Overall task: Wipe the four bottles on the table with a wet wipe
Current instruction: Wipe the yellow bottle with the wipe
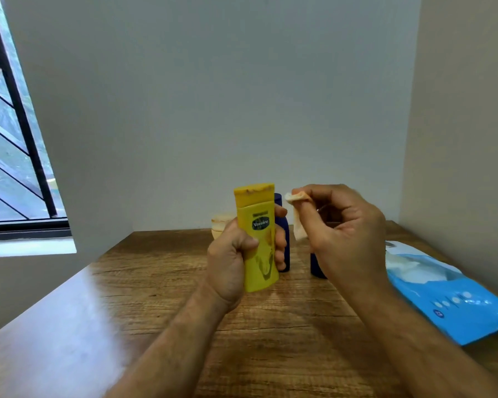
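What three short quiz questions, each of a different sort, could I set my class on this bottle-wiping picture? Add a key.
1. True or false: the yellow bottle stands on the table.
2. Which hand pinches the wet wipe? A) left B) right C) neither
3. Fill in: the blue wipes packet lies to the person's ____.

Key:
1. False: the left hand holds it upright above the table.
2. B: the right hand, beside the bottle's cap.
3. Right. Two dark blue bottles and a cream jar stand behind the hands.

walls (213, 96): plain, pale grey | window (9, 139): black-barred, left, daylit | table (156, 297): wood-grain, stood in corner
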Demonstrator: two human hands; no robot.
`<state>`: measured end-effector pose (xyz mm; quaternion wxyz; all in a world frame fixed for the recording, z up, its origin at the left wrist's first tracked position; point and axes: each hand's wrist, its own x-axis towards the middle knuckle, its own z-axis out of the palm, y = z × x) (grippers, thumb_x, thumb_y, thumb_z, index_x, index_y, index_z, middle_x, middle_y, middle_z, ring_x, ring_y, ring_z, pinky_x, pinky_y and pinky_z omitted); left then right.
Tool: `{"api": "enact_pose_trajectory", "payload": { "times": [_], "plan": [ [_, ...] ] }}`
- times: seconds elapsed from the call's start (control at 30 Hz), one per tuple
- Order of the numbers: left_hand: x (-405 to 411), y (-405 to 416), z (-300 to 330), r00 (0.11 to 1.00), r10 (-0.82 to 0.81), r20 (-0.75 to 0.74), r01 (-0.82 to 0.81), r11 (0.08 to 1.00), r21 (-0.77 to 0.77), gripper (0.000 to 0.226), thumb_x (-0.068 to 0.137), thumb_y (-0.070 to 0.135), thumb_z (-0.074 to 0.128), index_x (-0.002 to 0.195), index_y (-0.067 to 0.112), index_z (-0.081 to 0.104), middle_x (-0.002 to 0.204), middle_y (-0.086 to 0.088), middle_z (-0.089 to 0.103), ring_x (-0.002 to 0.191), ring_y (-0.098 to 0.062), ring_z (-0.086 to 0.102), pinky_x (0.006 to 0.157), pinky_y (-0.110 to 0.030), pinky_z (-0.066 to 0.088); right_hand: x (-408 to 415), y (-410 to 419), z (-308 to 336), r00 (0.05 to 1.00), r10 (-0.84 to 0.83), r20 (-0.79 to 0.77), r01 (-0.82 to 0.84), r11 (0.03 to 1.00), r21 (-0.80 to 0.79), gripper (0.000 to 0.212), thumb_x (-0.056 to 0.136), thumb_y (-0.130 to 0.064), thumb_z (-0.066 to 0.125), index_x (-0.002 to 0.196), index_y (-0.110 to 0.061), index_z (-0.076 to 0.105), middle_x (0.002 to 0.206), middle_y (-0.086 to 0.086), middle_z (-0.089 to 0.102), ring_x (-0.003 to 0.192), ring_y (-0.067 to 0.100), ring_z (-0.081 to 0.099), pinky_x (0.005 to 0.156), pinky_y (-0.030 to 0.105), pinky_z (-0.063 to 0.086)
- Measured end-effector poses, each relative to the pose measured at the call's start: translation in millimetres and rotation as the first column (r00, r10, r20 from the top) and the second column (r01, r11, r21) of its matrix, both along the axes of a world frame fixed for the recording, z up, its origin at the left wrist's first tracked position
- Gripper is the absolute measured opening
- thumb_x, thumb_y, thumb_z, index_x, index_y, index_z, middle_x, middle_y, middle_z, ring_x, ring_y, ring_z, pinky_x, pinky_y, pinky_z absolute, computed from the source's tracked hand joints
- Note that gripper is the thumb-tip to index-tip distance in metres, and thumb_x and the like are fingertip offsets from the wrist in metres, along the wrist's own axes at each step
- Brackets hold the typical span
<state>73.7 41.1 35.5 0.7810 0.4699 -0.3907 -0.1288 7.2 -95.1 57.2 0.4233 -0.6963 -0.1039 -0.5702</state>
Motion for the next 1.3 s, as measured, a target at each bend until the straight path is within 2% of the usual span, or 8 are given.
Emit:
{"api": "enact_pose_trajectory", "payload": {
  "times": [0.13,0.33,0.5,0.63,0.8,1.03,1.23,1.3],
  "plan": [
    [-9,-7,-2,1.000,0.027,-0.008,-0.027,0.998,0.064,0.044,0.063,0.011,0.040,0.090,0.016,0.074,0.074,-0.016,0.060,0.061,-0.028,0.055,0.060,-0.036,0.048,-1,4,-2,1.000,-0.024,-0.006,0.024,0.998,-0.058,0.011,0.085,-0.013,0.072,0.091,-0.022,0.073,0.081,-0.010,0.065,0.068,0.008,0.061,0.055,0.008,0.045],
    [-17,-11,-4,0.994,0.107,0.021,-0.108,0.989,0.104,0.030,0.065,0.008,0.040,0.088,0.005,0.059,0.069,-0.004,0.064,0.059,-0.016,0.061,0.054,-0.031,0.051,-2,10,-6,1.000,-0.016,0.007,0.017,0.976,-0.218,0.012,0.083,-0.011,0.073,0.093,-0.018,0.072,0.082,-0.012,0.061,0.069,-0.001,0.056,0.062,0.008,0.044],
    [-14,-13,-6,0.999,0.045,-0.019,-0.043,0.994,0.104,0.035,0.060,0.011,0.045,0.084,0.013,0.071,0.069,-0.012,0.062,0.058,-0.026,0.057,0.057,-0.034,0.048,-2,5,-3,0.998,-0.057,-0.010,0.056,0.996,-0.068,0.010,0.083,-0.012,0.073,0.087,-0.021,0.070,0.078,-0.011,0.063,0.065,0.006,0.057,0.055,0.007,0.043],
    [-14,-12,-4,0.999,0.034,-0.001,-0.034,0.991,0.127,0.038,0.063,0.011,0.041,0.092,0.009,0.066,0.072,-0.016,0.059,0.059,-0.025,0.057,0.059,-0.034,0.047,1,2,-4,0.998,-0.041,-0.048,0.042,0.999,0.016,0.008,0.085,-0.013,0.072,0.086,-0.021,0.069,0.077,-0.007,0.065,0.065,0.009,0.059,0.051,0.008,0.043],
    [-16,-12,-1,0.983,0.121,0.135,-0.142,0.978,0.151,0.046,0.066,0.009,0.044,0.110,0.007,0.058,0.096,-0.021,0.052,0.080,-0.035,0.051,0.069,-0.047,0.044,-4,14,-5,1.000,0.002,-0.030,-0.006,0.991,-0.135,0.012,0.084,-0.012,0.072,0.091,-0.022,0.069,0.081,-0.017,0.060,0.069,0.004,0.058,0.059,0.007,0.043],
    [-13,-11,-6,0.950,0.202,0.240,-0.260,0.935,0.243,0.058,0.077,0.046,0.053,0.125,0.014,0.049,0.091,-0.009,0.049,0.080,-0.020,0.048,0.071,-0.030,0.047,1,3,-3,0.995,-0.043,-0.095,0.044,0.999,0.013,0.006,0.088,-0.020,0.068,0.093,-0.020,0.071,0.082,-0.008,0.067,0.067,0.009,0.061,0.056,0.012,0.048],
    [-13,-13,-7,0.923,0.269,0.275,-0.348,0.889,0.299,0.052,0.089,0.064,0.047,0.127,0.029,0.048,0.108,-0.028,0.055,0.088,-0.028,0.060,0.078,-0.053,0.055,-3,9,-2,0.991,0.085,-0.103,-0.085,0.996,0.012,0.005,0.088,-0.020,0.068,0.093,-0.020,0.070,0.079,-0.011,0.067,0.064,0.007,0.061,0.051,0.009,0.045],
    [-11,-12,-7,0.888,0.321,0.328,-0.421,0.853,0.307,0.050,0.082,0.063,0.060,0.121,0.034,0.049,0.109,-0.010,0.064,0.096,-0.020,0.067,0.082,-0.049,0.059,-5,9,-1,0.996,0.056,-0.068,-0.059,0.997,-0.040,0.006,0.087,-0.018,0.068,0.093,-0.020,0.070,0.081,-0.010,0.066,0.068,0.009,0.061,0.053,0.011,0.047]
  ]
}}
